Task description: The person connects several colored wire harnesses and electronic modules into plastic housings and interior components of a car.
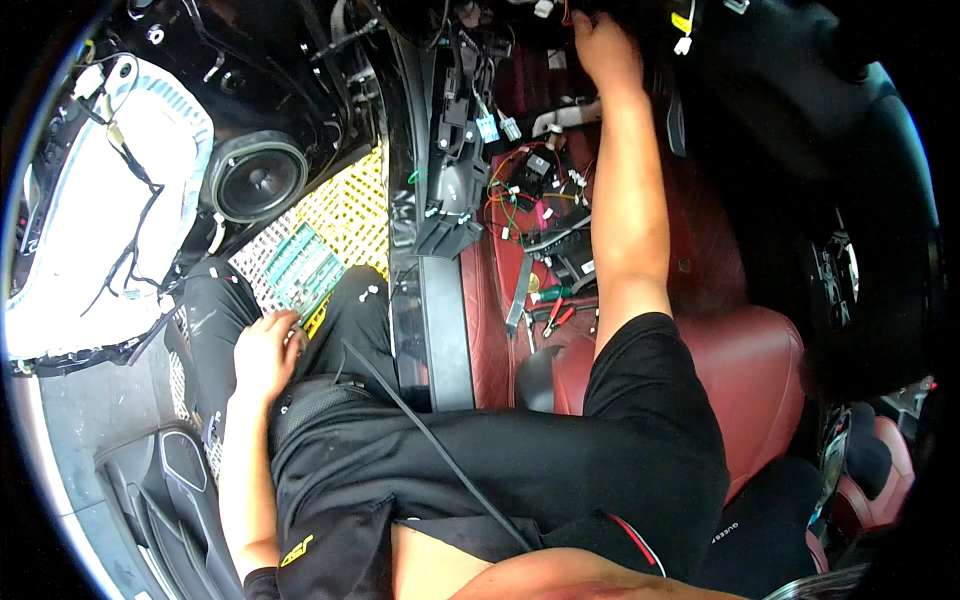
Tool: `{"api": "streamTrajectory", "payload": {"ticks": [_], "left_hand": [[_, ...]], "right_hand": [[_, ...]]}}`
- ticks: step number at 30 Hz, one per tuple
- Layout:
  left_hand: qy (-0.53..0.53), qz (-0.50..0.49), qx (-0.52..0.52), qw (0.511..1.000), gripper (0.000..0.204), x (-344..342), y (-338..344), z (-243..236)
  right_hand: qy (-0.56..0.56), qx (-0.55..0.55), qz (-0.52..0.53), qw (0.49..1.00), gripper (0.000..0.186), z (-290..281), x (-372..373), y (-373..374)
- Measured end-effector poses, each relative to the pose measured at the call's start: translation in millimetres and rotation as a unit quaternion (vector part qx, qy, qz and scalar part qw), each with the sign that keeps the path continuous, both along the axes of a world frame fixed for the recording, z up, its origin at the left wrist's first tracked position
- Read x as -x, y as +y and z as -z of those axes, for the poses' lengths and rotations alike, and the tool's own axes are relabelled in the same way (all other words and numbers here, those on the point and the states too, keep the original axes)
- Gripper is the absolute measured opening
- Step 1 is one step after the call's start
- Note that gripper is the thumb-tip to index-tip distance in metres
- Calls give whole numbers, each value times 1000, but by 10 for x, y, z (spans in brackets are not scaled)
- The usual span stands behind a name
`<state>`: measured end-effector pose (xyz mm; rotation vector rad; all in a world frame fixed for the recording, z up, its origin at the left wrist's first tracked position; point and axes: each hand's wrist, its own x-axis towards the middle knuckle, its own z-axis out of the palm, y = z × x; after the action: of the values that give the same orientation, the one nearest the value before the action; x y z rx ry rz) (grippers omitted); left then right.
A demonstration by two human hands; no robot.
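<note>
My right arm stretches far forward into the dark footwell under the dashboard. There my right hand point(605, 50) has its fingers bent together beside a thin red-orange wire point(567, 14); what they pinch is hidden in shadow. Low on the left, my left hand point(268, 352) rests on my thigh, its fingers loosely bent and a little apart, with nothing visible in them. Just beyond its fingertips lie a yellow-and-black object point(316, 318) and a teal slotted tray or panel point(303, 265).
A stripped door with a round speaker point(258, 176) stands left, above a yellow-and-white grating point(340, 205). On the red floor are loose wiring point(520, 195), a green-handled screwdriver point(550, 294) and red-handled pliers point(560, 318). A red seat point(700, 385) is beside me; connectors point(683, 45) hang ahead.
</note>
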<state>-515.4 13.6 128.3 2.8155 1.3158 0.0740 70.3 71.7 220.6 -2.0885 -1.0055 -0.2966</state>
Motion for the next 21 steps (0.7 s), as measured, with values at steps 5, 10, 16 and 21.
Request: {"api": "streamTrajectory", "payload": {"ticks": [5, 10, 16, 21], "left_hand": [[-48, 171, 31, 984, 29, -920, -155, -518], [-27, 349, 97, 932, 27, -1748, -404, -796], [-130, 374, 188, 899, 28, -2600, -274, -811], [-311, 179, 311, 880, 53, -3138, -206, -236]], "right_hand": [[-85, 36, -37, 995, 41, -162, -109, -225], [174, 18, -169, 970, 36, -373, -32, -292], [321, -38, -284, 903, 35, -373, 1, -376], [336, -22, -322, 885, 34, -464, 136, -374]]}}
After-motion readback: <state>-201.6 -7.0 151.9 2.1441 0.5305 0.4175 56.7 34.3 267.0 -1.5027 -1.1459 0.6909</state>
